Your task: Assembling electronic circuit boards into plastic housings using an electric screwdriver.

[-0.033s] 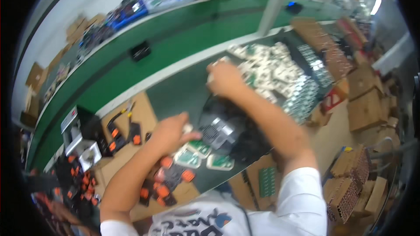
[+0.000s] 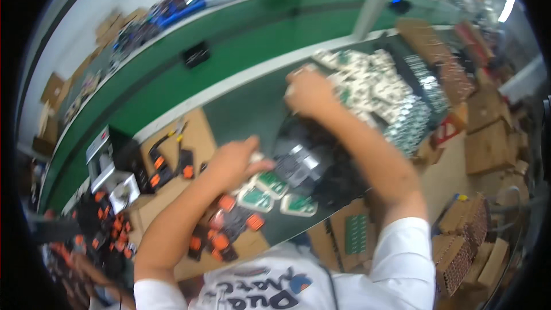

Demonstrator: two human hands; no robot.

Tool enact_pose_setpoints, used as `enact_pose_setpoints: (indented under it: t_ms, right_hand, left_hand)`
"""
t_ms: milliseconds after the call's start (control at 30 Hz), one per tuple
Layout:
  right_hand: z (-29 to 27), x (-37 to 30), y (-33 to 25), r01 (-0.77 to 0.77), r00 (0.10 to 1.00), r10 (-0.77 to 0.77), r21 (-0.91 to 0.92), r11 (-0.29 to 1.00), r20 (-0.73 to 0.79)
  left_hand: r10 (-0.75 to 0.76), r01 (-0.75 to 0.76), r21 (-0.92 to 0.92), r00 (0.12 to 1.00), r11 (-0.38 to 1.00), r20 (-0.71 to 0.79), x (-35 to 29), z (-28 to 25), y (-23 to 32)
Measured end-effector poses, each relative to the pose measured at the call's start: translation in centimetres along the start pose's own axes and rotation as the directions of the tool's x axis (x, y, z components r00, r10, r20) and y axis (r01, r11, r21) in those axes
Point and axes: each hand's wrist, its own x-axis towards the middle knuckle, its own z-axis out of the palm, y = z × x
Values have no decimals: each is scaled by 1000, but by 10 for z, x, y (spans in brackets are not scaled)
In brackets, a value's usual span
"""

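Observation:
My left hand (image 2: 234,165) is closed over the table, its thumb stretched to the right; a small pale piece shows between thumb and fingers. Just below it lie several white plastic cases with green circuit boards (image 2: 255,199). Farther off, my right hand (image 2: 313,90) is curled at the left edge of a heap of white plastic cases (image 2: 373,83). Bits of white show at its fingertips, so it grips one of these cases, mostly hidden by the fingers. Between my hands, a clear plastic bag with grey parts (image 2: 298,166) lies on a dark sheet.
Black and orange parts (image 2: 221,238) lie near my left forearm. A grey-and-black bench device (image 2: 115,169) and yellow-handled pliers (image 2: 172,135) are at the left. Trays of small metallic parts (image 2: 408,123) sit beyond the heap. Cardboard boxes (image 2: 488,143) stand at the right; a green conveyor (image 2: 241,51) runs behind.
The whole scene has shifted slightly to the right in the picture. Both hands keep nearly the same pose and place over the table.

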Motion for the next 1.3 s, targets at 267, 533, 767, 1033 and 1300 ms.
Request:
enact_pose_setpoints:
  t_ms: [267,533,767,1033,1300]
  right_hand:
    - [-52,27,44,-20,967,55,144,989,-247]
    - [-48,-10,162,-39,921,61,64,997,-384]
    - [-98,-110,68,59,862,62,221,974,-503]
    - [-45,-236,-47,271,959,-260,104,957,-109]
    - [-40,-241,-59,380,917,-341,190,905,-209]
  left_hand:
    - [-108,105,-284,994,953,2,32,-52,-11]
    - [-71,91,-533,996,841,56,163,-46,36]
    - [-136,38,-451,973,892,-187,273,6,80]
    - [103,-115,41,968,992,229,96,-73,73]
    - [179,-177,202,984,963,10,-47,11,62]
